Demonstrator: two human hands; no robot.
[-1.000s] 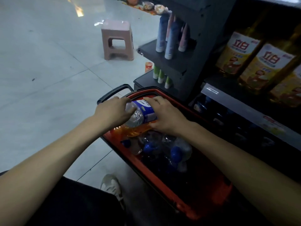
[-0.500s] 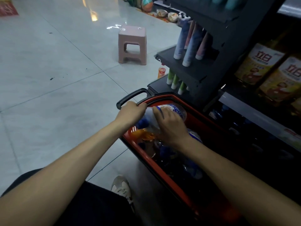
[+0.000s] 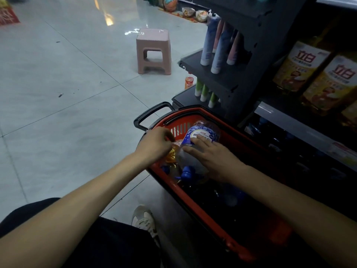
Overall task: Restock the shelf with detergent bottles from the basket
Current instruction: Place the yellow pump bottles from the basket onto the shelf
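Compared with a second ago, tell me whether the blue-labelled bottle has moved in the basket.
Yes. The blue-labelled bottle has shifted toward the far rim of the red basket, with the right hand resting on it.

A clear detergent bottle (image 3: 201,135) with a blue label is laid on its side in the red basket (image 3: 193,114), over other blue-capped bottles (image 3: 188,172).

Turned the clear bottle (image 3: 202,133) base-first toward the basket (image 3: 179,130) end, flattened the right hand (image 3: 214,157) on it, moved the left hand (image 3: 156,145) against the orange bottle (image 3: 171,156).
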